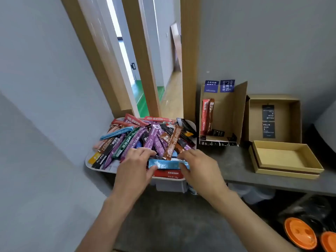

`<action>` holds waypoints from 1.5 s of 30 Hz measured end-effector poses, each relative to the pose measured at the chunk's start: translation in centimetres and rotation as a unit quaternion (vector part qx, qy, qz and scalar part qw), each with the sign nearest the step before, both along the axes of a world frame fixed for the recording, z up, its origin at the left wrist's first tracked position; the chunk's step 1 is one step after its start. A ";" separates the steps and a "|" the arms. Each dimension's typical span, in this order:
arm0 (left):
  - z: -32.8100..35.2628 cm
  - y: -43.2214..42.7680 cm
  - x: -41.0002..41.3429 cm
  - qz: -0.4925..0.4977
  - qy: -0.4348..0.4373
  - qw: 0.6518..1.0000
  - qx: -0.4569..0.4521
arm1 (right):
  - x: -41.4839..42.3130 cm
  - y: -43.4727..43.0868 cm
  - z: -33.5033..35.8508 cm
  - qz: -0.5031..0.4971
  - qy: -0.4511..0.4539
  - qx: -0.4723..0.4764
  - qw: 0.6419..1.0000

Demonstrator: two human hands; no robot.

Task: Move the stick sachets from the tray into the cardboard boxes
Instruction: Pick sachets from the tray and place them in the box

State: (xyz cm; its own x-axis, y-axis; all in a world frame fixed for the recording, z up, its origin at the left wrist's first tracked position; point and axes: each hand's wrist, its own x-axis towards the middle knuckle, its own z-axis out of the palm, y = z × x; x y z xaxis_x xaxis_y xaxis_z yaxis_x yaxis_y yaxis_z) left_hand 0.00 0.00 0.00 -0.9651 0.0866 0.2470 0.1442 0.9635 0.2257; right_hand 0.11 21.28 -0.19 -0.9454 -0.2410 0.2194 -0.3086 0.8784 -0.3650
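Note:
A white tray (89,163) at the left end of the grey shelf holds a heap of several coloured stick sachets (145,139). A light blue sachet (166,164) lies crosswise at the tray's front. My left hand (135,167) pinches its left end and my right hand (197,166) pinches its right end. A red sachet (168,174) lies under it. To the right stands an open cardboard box (229,113) with two red and brown sachets (207,115) against its left wall.
Further right sit a second open cardboard box (294,120) with dark cards inside and a shallow yellow box lid (283,157). Behind the tray is an open doorway. Orange lids (300,235) lie below the shelf at lower right.

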 end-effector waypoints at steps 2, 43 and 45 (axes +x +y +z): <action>0.4 0.6 0.0 -0.025 0.004 1.000 -0.014 | -1.0 -0.4 0.0 0.031 0.001 0.012 0.999; 2.7 7.7 -10.6 -0.001 0.015 0.999 -0.037 | -14.1 6.3 1.5 -0.295 -0.070 -0.070 0.950; 2.4 7.5 -11.2 -0.013 0.008 0.999 -0.038 | -14.4 6.1 1.0 -0.305 -0.079 -0.087 0.945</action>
